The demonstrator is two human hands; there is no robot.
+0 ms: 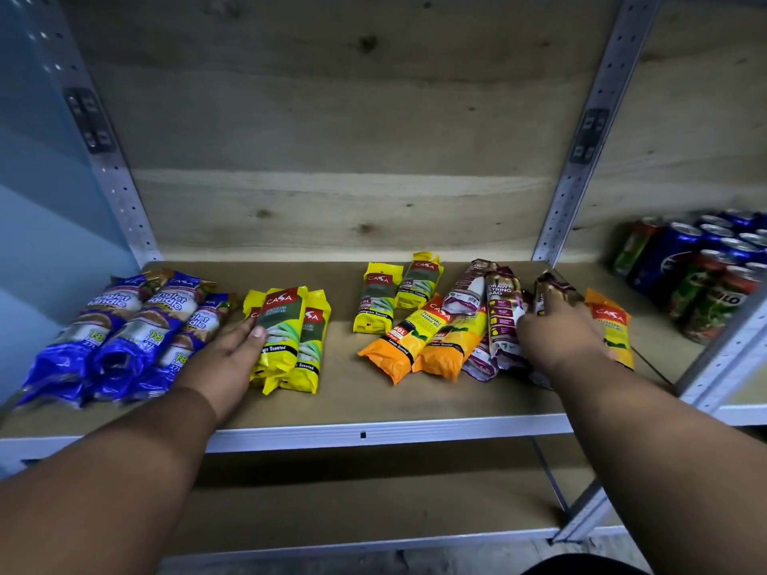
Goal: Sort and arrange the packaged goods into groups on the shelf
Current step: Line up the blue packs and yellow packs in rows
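Packaged goods lie in loose groups along the shelf (pixel 373 408) board as I look down on them from the head camera. At the far left sit the blue packs (pixel 120 334), three of them side by side, touching one another. Just to their right is a cluster of three yellow packs (pixel 290 338) with green panels, overlapping each other. My left hand (pixel 232 359) rests flat between the blue packs and this yellow cluster, fingers stretched out and loosely spread, its fingertips touching the left edge of the nearest yellow pack; it is not closed round anything.

Farther right, past a bare strip of board, two smaller yellow packs (pixel 394 296) stand side by side towards the back. In front of them two orange packs (pixel 419 342) lie tilted, touching each other. Next come the maroon packs (pixel 494 309), marked as drawstring bags, leaning against the orange ones and partly under my right hand (pixel 556 338). That hand's grip is curled round one maroon pack (pixel 548 292), whose top end sticks up past the fingers; I cannot tell how firmly it is pinched, since the back of the hand covers the fingertips. One more orange pack (pixel 614 329) lies alone just right of that hand, near the metal upright.

Beyond the upright, on the neighbouring bay, drink cans (pixel 705 267) in blue and green stand packed together
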